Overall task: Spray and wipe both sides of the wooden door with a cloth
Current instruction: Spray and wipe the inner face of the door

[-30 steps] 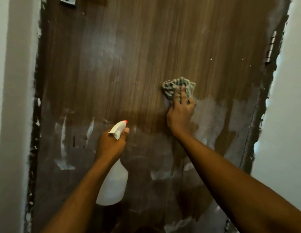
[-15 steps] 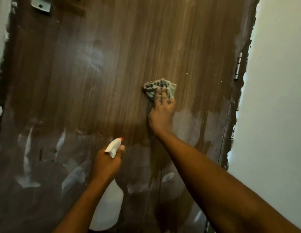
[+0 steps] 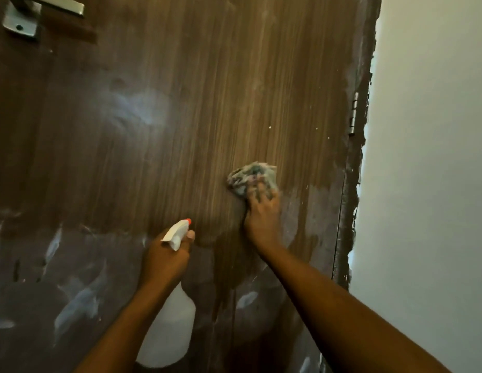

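R hand (image 3: 261, 211) pins cloth (image 3: 250, 177) flat on door (image 3: 207, 103), L hand (image 3: 164, 254) grips sprayer (image 3: 175, 234); I'd wipe w/ firm overlapping strokes down into haze below cloth

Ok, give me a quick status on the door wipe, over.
Right hand pressing cloth flat on door. Left hand gripping spray bottle, nozzle toward door. Lower panel streaked, unwiped. Nothing in the way.

**Grained wood, dull below**

The wooden door (image 3: 207, 90) shows brown vertical grain with a soft sheen; its lower part looks matt, greyish and streaked. On the door's upper left, the handle (image 3: 43, 12) is brushed metal. The cloth (image 3: 245, 177) on it looks crumpled and woven. The spray bottle (image 3: 170, 327) is translucent white plastic.
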